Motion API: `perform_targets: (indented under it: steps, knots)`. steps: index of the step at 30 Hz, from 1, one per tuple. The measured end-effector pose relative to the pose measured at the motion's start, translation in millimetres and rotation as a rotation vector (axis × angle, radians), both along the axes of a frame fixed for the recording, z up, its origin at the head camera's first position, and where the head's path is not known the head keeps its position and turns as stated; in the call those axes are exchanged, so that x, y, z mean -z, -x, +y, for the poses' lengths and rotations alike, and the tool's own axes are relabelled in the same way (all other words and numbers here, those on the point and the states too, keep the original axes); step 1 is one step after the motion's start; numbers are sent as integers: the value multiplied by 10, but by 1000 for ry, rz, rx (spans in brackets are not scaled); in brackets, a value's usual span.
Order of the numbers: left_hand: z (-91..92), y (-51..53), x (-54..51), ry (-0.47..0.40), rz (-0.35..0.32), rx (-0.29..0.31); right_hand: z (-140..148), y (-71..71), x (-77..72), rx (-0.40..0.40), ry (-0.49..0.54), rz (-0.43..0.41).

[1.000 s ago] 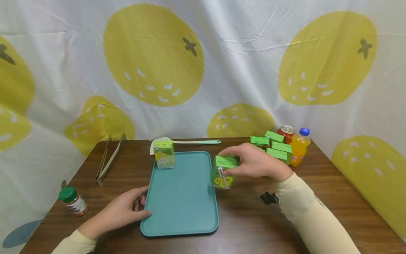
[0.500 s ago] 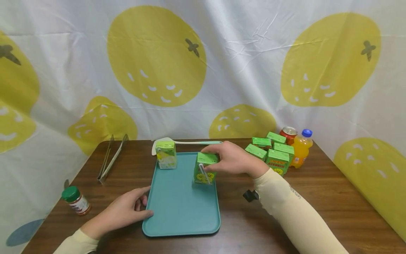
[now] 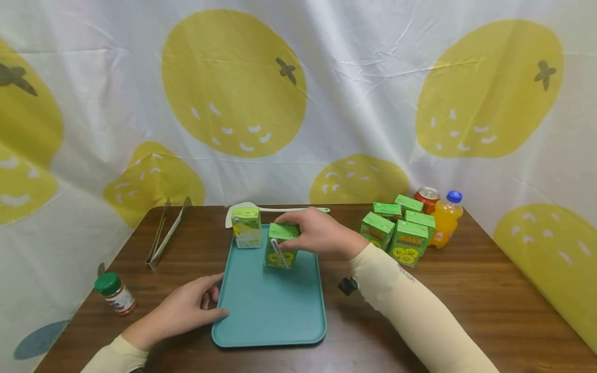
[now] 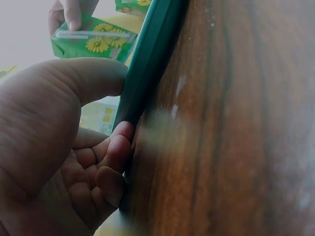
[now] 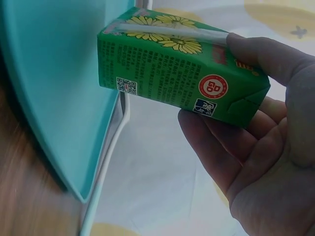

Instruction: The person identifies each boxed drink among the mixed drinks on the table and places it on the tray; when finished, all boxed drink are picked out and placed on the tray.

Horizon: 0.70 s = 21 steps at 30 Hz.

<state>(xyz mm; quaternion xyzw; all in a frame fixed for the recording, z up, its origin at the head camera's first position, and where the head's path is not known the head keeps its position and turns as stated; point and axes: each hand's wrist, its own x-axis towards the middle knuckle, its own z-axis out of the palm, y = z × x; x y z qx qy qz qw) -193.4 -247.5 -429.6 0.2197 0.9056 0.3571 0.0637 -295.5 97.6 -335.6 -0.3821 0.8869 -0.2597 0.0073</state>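
Observation:
My right hand (image 3: 318,231) grips a green drink carton (image 3: 280,244) with yellow flowers and a straw on its front, thumb on the front face and fingers behind. That drink carton (image 5: 172,66) is over the far part of the teal tray (image 3: 270,305); whether its base touches cannot be told. My left hand (image 3: 189,307) holds the tray's left edge, its thumb over the rim and its other fingers curled against the outer side. On the tray's far left corner stands a paler yellow-green drink carton (image 3: 247,228).
Several green cartons (image 3: 409,242) stand grouped at right, beside an orange soda bottle (image 3: 446,220) and a red can (image 3: 426,199). Behind the tray lies a white spatula (image 3: 294,210). Metal tongs (image 3: 169,233) and a green-lidded spice jar (image 3: 115,293) are at left.
My right hand has carried the green drink carton leftward, from beside the tray's right edge to over the tray near the paler carton. The left hand has stayed at the tray's edge.

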Motion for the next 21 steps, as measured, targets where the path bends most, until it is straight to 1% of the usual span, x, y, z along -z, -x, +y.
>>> perform_targets:
  steps: [8, 13, 21]
  knots:
    - [5, 6, -9, 15, -16, -17, -234, 98, 69, -16, 13, 28]
    - [3, -7, -10, 5, -6, -5, -353, 133, 102, -20, -5, 42]
    - [-4, 7, -1, 18, -7, -17, -506, 168, 130, -33, -39, 60]
